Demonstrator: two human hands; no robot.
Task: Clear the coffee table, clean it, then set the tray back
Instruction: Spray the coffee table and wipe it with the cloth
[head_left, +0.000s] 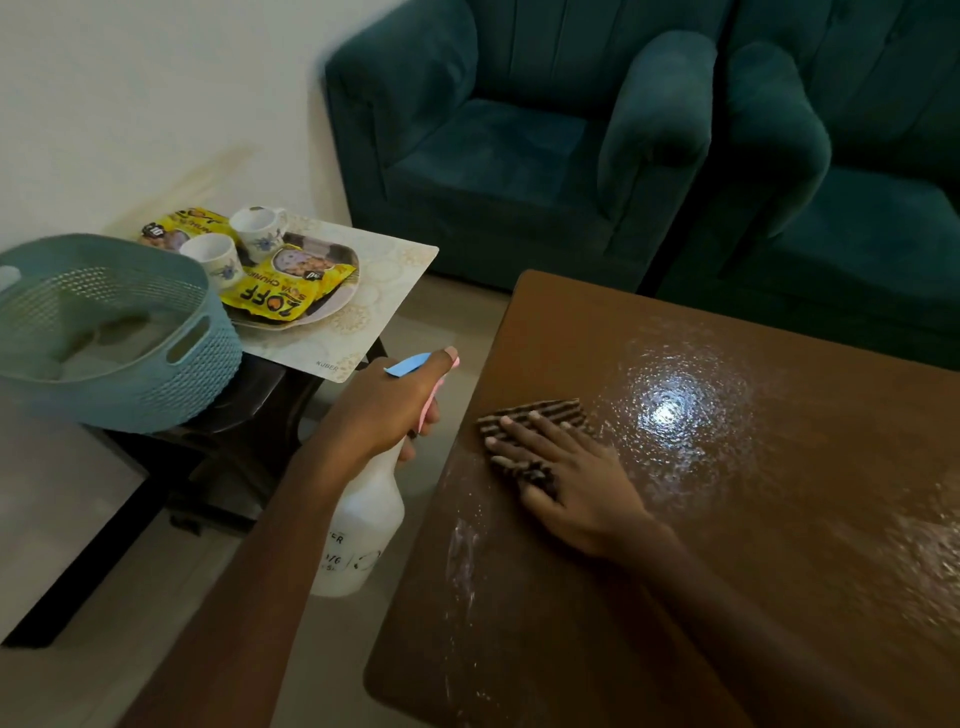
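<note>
Step in hand: the cleaning step, I judge; the coffee table (545, 322) carries only my cloth and a film of spray.
Right hand (566, 478): fingers straight and spread, pressing the striped cloth (540, 410) flat on the wood near the table's left edge.
Left hand (395, 405): fingers curled round the neck of the spray bottle (363, 530), which I hold off the table's left side, above the floor.
Table surface: brown wood, wet and speckled with droplets, shining brightest just right of the cloth; a whitish streak runs along the left edge.
Next move calls for: flat, even pressure and long sweeps over the wet patch and that streak.
Tray (332, 306): off the coffee table, on a placemat (384, 291) on the side table to my left, beside a teal basket (104, 332).
Tray's load: two cups (258, 228) and yellow snack packets (280, 296).
</note>
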